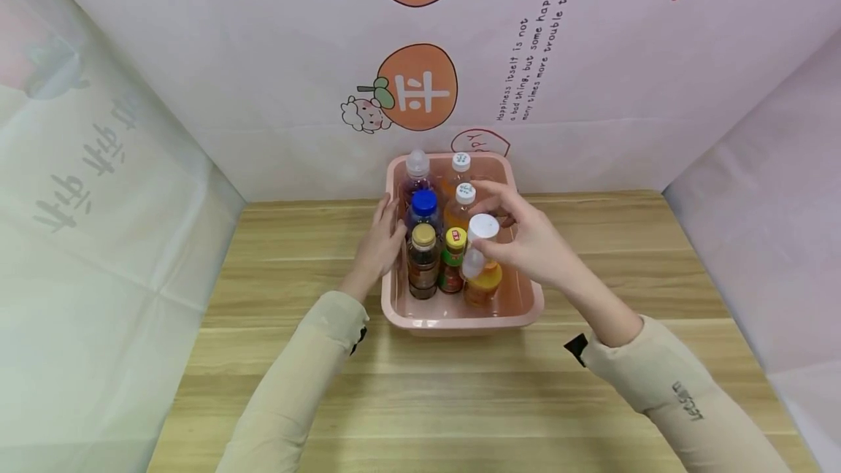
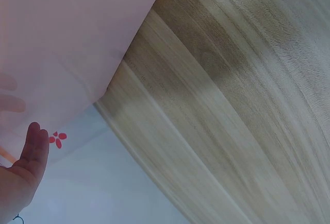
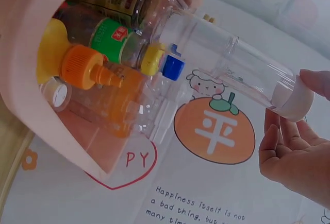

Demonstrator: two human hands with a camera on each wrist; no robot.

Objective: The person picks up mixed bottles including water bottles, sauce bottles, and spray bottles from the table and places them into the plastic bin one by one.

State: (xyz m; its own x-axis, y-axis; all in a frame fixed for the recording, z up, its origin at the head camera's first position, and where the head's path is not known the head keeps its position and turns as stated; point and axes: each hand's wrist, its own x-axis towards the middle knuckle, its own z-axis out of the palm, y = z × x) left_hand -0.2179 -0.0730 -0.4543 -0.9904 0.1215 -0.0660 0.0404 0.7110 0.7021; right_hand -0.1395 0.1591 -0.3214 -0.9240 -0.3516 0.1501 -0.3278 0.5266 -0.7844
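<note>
My right hand (image 1: 525,236) pinches a clear plastic bottle (image 3: 232,59) by its white cap (image 3: 296,100), thumb on one side and fingers on the other. The bottle is over the front right part of a pink plastic basin (image 1: 460,322). Below it in the basin stands a yellow-orange bottle (image 1: 482,287) with an orange nozzle (image 3: 85,69). My left hand (image 1: 381,239) rests at the basin's left rim with its fingers extended; the left wrist view shows the hand (image 2: 26,177) beside the basin's outer wall (image 2: 67,23).
The basin also holds a brown bottle (image 1: 423,268), a yellow-capped bottle (image 1: 453,258) with a green label, a blue-capped bottle (image 1: 424,204), a dome-capped bottle (image 1: 417,166) and white-capped bottles (image 1: 465,195). A printed cloth wall (image 1: 296,93) rises behind the wooden table (image 1: 460,400).
</note>
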